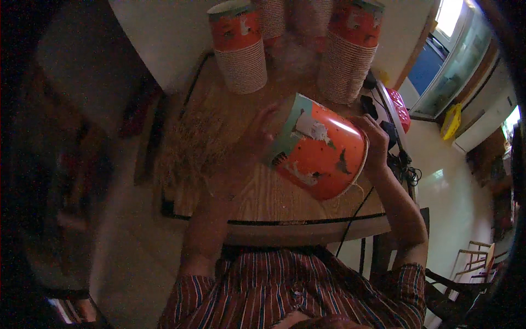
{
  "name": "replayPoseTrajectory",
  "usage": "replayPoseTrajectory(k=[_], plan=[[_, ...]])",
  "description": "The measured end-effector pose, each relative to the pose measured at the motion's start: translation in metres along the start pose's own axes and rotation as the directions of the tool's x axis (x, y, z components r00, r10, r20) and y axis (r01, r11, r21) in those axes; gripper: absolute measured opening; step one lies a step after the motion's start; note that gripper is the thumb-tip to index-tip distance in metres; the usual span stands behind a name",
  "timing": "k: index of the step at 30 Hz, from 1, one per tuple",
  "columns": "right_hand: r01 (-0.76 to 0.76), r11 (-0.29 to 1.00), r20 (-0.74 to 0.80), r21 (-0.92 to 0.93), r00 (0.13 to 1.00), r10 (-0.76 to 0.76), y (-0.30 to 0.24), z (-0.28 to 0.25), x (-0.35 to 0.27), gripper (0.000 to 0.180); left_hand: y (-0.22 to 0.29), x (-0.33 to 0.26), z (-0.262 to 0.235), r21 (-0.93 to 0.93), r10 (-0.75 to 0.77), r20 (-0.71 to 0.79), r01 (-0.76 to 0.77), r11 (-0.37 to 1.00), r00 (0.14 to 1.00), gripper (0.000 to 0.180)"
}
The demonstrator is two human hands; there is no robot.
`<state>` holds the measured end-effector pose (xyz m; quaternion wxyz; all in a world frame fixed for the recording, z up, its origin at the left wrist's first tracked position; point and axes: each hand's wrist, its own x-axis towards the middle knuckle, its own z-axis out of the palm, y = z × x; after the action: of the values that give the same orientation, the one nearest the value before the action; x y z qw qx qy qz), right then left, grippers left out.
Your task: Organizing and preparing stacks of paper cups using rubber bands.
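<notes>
An orange paper bucket (323, 153) with a green band and torn pale patches lies tilted on its side between my hands, above the table. My right hand (375, 140) is closed around its right-hand rim, where a pale edge shows and a thin loose strand of cord (359, 189) hangs down. At the green end my left hand (257, 134) grips the bucket; it is dark and blurred, and its fingers are partly hidden.
At the back of the wooden table (274, 200) stand similar orange pieces with ribbed cream lower parts, one at left (241, 66), another at right (348, 60). Black cables (405, 167) and a red basket (398, 109) are at the right edge. A yellow bag (451, 122) lies on the floor.
</notes>
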<state>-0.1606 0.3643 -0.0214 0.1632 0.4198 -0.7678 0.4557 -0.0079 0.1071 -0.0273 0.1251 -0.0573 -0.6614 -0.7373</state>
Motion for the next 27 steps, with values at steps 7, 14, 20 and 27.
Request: replayPoseTrajectory(k=[7,14,20,27], plan=[[0.111,0.984,-0.114,-0.142,0.985,-0.128,0.006,0.008,-0.003,0.023,0.029,-0.013,0.017,-0.039,-0.091,0.091,0.095,0.995,0.992,0.103],[0.043,0.998,0.021,0.042,0.999,-0.043,0.003,0.009,-0.002,0.027,0.024,-0.007,0.013,-0.011,0.044,0.059,-0.044,0.999,0.997,0.110],[-0.103,0.908,0.138,0.406,0.989,0.050,-0.008,0.000,0.001,0.035,0.048,0.004,0.018,0.423,0.353,0.050,-0.340,0.840,0.934,0.115],[-0.315,0.730,0.222,0.606,0.949,0.225,-0.035,-0.022,0.025,0.039,0.088,0.037,0.026,0.809,0.576,0.262,-0.502,0.306,0.774,0.117]])
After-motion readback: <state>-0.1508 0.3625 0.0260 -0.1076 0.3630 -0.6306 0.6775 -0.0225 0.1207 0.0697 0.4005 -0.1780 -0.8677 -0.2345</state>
